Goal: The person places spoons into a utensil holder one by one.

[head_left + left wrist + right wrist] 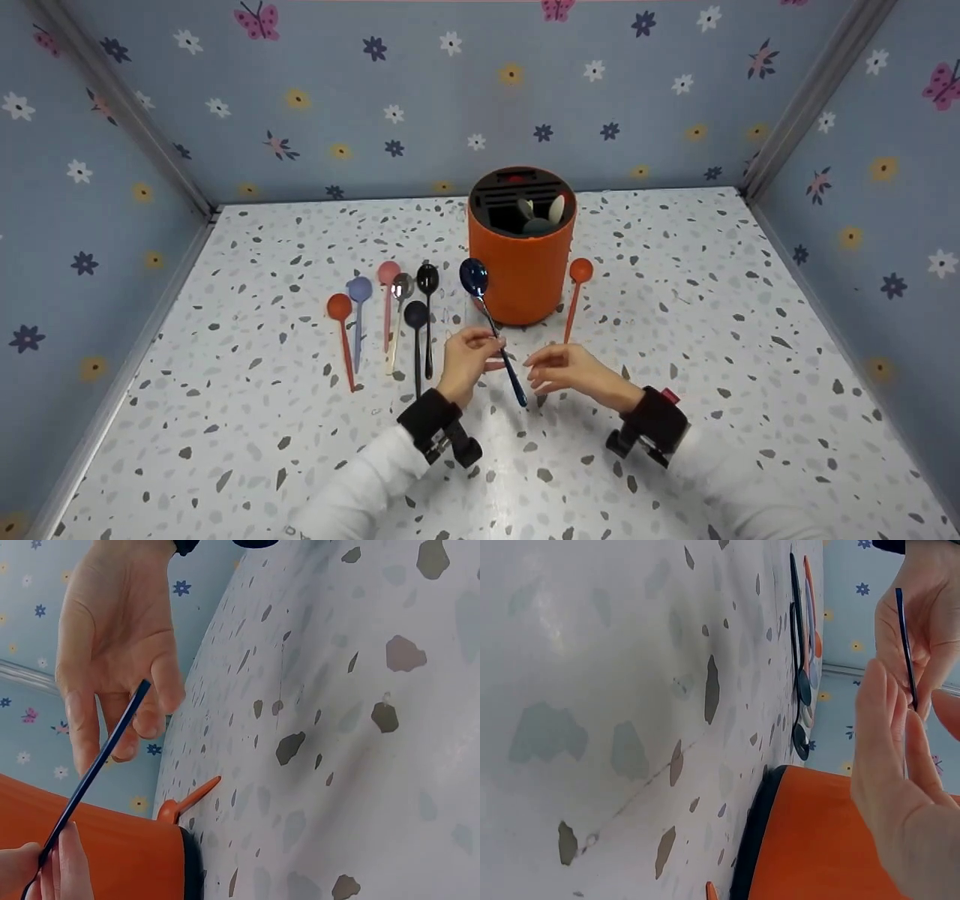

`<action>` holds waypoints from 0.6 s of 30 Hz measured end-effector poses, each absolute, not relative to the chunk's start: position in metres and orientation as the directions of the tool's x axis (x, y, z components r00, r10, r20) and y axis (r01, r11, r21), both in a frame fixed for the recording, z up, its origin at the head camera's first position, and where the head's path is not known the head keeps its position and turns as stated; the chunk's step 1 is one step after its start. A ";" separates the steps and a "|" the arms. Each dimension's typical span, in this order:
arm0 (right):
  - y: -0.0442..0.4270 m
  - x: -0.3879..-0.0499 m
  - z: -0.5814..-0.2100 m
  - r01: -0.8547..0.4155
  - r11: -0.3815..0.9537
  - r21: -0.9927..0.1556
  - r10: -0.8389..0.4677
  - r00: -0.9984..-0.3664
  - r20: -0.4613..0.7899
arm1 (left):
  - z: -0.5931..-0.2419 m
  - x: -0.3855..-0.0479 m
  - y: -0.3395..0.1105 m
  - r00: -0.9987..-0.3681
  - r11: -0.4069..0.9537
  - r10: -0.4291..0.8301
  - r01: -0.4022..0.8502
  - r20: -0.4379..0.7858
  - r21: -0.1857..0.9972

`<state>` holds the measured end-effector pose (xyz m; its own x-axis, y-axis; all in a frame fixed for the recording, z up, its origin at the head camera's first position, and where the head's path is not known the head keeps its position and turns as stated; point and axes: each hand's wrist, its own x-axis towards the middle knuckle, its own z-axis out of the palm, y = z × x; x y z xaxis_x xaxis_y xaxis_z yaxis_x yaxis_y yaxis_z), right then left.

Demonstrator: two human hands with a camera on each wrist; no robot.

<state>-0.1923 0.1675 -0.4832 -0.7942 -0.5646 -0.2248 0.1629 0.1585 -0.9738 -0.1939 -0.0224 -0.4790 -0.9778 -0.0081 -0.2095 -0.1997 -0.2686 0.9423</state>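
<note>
A glossy dark blue spoon is in the left hand, held above the counter in front of an orange cylindrical utensil holder. The thumb and fingers of that hand are clamped on the middle of its handle, with the bowl tilted up toward the holder and the handle's end slanting down toward the person. The right hand is just beside that end, its fingers slightly bent, apart and gripping nothing. Several spoon bowls show inside the holder's dark slotted top. On the counter left of the holder lie six spoons, handles toward the person: from the left, a red-orange spoon, a lavender spoon, a pink spoon, a silver-bowled spoon with a pale handle, a matte black spoon and a glossy black spoon. An orange spoon lies alone to the right of the holder, near the right hand. Blue floral panels stand around the speckled counter.
</note>
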 end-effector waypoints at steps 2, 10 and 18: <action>0.166 -0.191 -0.484 0.167 0.167 -0.972 -0.575 -0.784 -0.233 | -0.478 -0.193 -0.021 -0.978 -0.261 -0.010 -0.200 -0.210 0.944; 0.159 -0.183 -0.473 0.184 0.210 -0.960 -0.567 -0.777 -0.273 | -0.475 -0.189 -0.018 -0.978 -0.260 -0.010 -0.201 -0.211 0.944; 0.154 -0.175 -0.463 0.182 0.201 -0.963 -0.571 -0.777 -0.266 | -0.475 -0.187 -0.017 -0.981 -0.272 -0.012 -0.184 -0.195 0.945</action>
